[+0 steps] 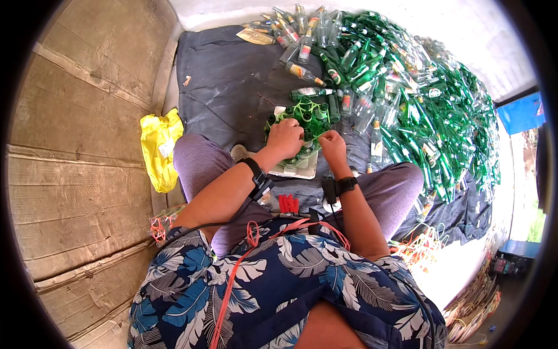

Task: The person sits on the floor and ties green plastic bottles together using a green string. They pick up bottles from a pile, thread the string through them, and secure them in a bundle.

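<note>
Between my folded legs, a tight cluster of green glass bottles [318, 120] stands upright on a white tray [302, 170]. Light green string [318, 137] runs around and between the bottle necks. My left hand [286, 139] lies over the cluster's near left side, its fingers curled down among the necks; what they grip is hidden. At the near right side of the cluster, my right hand [333, 144] is closed in a pinch on the green string.
A large heap of loose bottles [401, 87] fills the far right. Black sheeting [221, 75] covers the floor. A yellow plastic bag [160, 145] lies left, beside a cardboard wall [87, 128]. Red strips [288, 203] lie near me; tangled string [427, 247] lies at right.
</note>
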Demonstrator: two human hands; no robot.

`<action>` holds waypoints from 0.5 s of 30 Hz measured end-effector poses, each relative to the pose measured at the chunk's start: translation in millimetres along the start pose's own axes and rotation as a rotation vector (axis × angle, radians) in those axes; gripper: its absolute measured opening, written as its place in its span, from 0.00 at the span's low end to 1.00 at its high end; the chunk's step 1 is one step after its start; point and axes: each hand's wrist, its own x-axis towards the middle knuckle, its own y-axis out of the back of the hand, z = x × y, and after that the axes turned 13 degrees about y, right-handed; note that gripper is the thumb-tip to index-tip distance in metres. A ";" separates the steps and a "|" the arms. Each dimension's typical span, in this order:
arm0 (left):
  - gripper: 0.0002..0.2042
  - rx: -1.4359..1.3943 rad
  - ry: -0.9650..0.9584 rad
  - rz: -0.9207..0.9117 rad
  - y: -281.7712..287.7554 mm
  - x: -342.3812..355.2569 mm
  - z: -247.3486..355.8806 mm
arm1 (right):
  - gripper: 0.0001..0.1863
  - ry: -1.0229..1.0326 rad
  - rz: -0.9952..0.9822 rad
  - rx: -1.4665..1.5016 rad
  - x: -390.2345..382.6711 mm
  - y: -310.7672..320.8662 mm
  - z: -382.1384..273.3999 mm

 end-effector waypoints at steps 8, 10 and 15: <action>0.09 0.019 -0.043 0.029 -4.6 -2.9 -1.7 | 0.09 0.012 0.048 -0.101 -2.2 -13.6 3.7; 0.09 0.035 -0.038 0.030 -4.6 -4.4 0.2 | 0.09 0.023 0.074 -0.119 -4.2 -17.0 3.3; 0.10 0.052 -0.052 0.059 -9.1 -5.4 0.0 | 0.09 0.006 0.075 -0.096 -1.8 -24.5 16.8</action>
